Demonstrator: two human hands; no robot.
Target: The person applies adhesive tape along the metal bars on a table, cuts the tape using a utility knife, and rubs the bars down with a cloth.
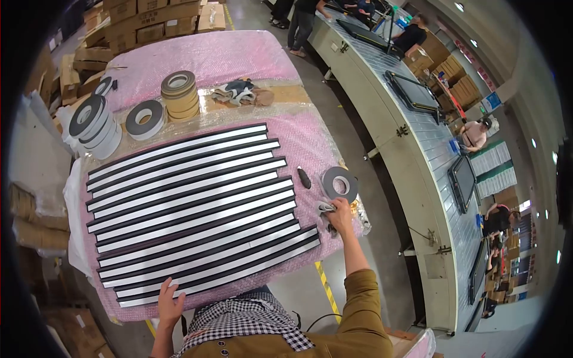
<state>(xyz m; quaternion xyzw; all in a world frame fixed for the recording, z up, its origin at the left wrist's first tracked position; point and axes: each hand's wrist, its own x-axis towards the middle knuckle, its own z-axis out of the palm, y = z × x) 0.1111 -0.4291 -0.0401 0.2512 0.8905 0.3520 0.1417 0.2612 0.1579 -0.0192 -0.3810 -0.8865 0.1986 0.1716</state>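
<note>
Several black strips with white tape-like faces (197, 206) lie side by side on pink bubble wrap. My left hand (170, 303) is at the near edge of the lowest strips, fingers spread, holding nothing. On the right, my right hand (341, 216) has its fingers closed on a crumpled grey-white rag (326, 207). Just beyond that hand lies a roll of grey tape (326, 181). A small black tool (304, 177), its kind unclear, rests between the strips and the roll.
Stacked tape rolls (182, 98) and crumpled cloths (242, 92) sit farther back on the bubble-wrapped surface (209, 53). Cardboard boxes (152, 21) stand behind. To the right runs a long conveyor (412, 161) carrying dark framed panels (412, 94), with other people beside it.
</note>
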